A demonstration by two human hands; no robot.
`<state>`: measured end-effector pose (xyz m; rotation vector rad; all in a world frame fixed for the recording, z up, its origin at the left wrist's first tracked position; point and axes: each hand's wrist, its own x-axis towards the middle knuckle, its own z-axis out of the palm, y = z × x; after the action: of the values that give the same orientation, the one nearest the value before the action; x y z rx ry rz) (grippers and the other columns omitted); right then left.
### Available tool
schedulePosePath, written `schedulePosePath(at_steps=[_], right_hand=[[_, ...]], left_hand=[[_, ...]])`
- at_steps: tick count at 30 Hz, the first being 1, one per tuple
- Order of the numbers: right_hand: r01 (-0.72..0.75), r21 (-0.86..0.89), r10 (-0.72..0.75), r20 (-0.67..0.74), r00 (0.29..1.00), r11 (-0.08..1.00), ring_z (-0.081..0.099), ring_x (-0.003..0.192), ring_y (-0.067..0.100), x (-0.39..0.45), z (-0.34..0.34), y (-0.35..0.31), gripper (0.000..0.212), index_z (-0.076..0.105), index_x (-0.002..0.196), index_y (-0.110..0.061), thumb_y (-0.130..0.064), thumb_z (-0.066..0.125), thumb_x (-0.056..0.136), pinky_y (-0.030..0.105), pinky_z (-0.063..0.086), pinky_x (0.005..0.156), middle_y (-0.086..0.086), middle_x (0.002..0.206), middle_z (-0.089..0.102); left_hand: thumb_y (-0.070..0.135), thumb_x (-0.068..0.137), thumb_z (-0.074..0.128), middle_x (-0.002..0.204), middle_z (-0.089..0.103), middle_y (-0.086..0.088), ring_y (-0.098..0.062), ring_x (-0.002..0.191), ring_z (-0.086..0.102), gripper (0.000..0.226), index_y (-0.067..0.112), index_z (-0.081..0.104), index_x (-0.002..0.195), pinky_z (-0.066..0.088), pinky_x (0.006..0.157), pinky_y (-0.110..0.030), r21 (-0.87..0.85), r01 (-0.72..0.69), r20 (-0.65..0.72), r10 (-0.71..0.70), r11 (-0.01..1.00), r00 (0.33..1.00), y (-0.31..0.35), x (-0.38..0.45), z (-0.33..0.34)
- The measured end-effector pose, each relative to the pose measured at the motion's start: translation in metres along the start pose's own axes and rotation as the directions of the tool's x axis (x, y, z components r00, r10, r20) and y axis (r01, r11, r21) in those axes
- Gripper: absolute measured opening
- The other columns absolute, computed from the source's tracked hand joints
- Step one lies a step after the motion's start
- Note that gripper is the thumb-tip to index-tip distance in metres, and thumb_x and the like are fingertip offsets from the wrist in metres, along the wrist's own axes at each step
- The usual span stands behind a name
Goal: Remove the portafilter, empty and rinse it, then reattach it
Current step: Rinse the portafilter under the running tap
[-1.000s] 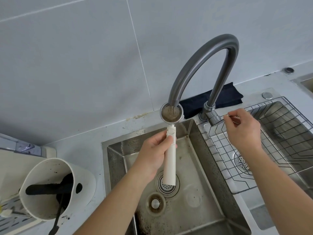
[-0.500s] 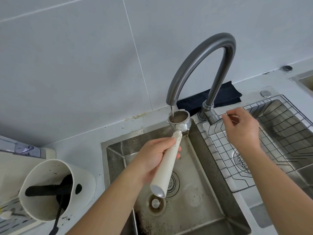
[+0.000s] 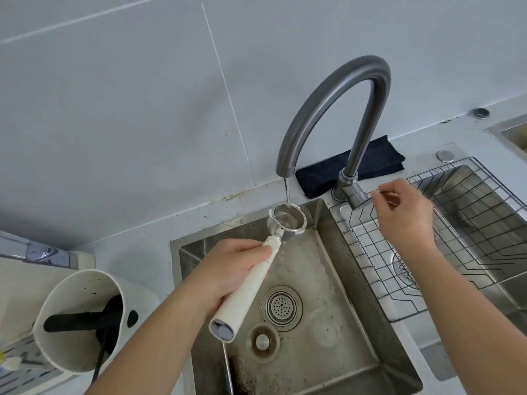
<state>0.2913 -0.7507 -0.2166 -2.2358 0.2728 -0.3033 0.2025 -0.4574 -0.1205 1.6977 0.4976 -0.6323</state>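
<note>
The portafilter (image 3: 287,220) has a metal basket and a long cream handle. My left hand (image 3: 228,270) grips that handle and holds the basket open side up over the left sink basin (image 3: 336,280). A thin stream of water falls from the spout of the grey gooseneck faucet (image 3: 328,109) into the basket, and drops fall below it. My right hand (image 3: 403,215) is closed on the thin faucet lever beside the faucet base; most of the lever is hidden under the fingers.
A wire rack (image 3: 456,238) sits in the right basin. A folded dark cloth (image 3: 322,175) lies behind the faucet. A white knock box (image 3: 82,320) with a black bar stands on the counter at the left. The left basin has a strainer drain (image 3: 281,307).
Water has started to run from the spout. The portafilter has dropped away from the spout and tilted, its handle now pointing toward me and to the left. The right hand stays at the lever.
</note>
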Motion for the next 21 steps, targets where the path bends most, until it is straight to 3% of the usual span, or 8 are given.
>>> schedulePosePath(at_steps=[7,14,21], right_hand=[[-0.032,0.017,0.032,0.005,0.999,0.999,0.059,0.081,-0.006,0.001,0.001,0.002,0.008,0.061,0.096,-0.024,-0.030,0.065,0.093,0.015,0.042,0.064,-0.015,0.084,0.063],[-0.031,0.027,0.031,0.006,1.000,0.999,0.059,0.082,-0.008,0.001,0.001,0.003,0.007,0.061,0.095,-0.025,-0.030,0.065,0.092,0.013,0.041,0.062,-0.018,0.084,0.062],[-0.026,0.028,0.026,0.003,1.000,0.999,0.060,0.081,-0.006,0.002,0.002,0.004,0.009,0.063,0.098,-0.021,-0.028,0.066,0.092,0.013,0.041,0.063,-0.008,0.086,0.066]], left_hand=[[0.033,0.089,0.065,0.080,0.071,0.010,0.000,0.052,0.059,0.028,0.057,0.071,0.078,0.048,0.046,-0.017,0.199,-0.200,-0.097,0.222,0.960,0.970,-0.003,-0.001,-0.011],[0.032,0.094,0.058,0.083,0.065,0.036,0.012,0.074,0.059,0.046,0.076,0.057,0.081,0.040,0.057,-0.002,0.328,-0.342,-0.124,0.399,0.880,0.908,-0.010,0.008,-0.013],[0.034,0.096,0.055,0.092,0.071,0.024,0.002,0.085,0.065,0.034,0.067,0.062,0.098,0.046,0.065,-0.010,0.214,-0.427,-0.150,0.461,0.879,0.875,-0.017,0.021,0.001]])
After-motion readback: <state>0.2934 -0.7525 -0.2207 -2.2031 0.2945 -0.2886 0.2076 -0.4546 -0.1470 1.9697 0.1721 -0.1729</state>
